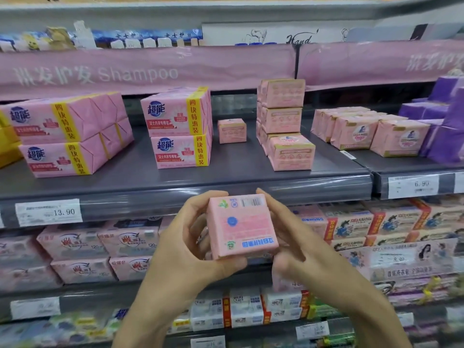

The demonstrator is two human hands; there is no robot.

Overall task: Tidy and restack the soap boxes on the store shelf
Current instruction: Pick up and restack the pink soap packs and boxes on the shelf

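While both hands grip it, one pink soap box sits in mid-air in front of the shelf edge, below the stock, not touching it. Left hand curled round the box's left side, thumb at the lower left corner; right hand curled round the right side, index tip at the top right corner, thumb blurred below. Box face toward camera, barcode on top, print upside down. On the shelf: lone small box standing well back, apart from the rest; just right of it a stack three high, bottom box further forward than the two above. Left of the lone box, two piles of four-packs, two high each. Right section holds a row of pink boxes, purple packs beside them. Price tag reads 13.90.
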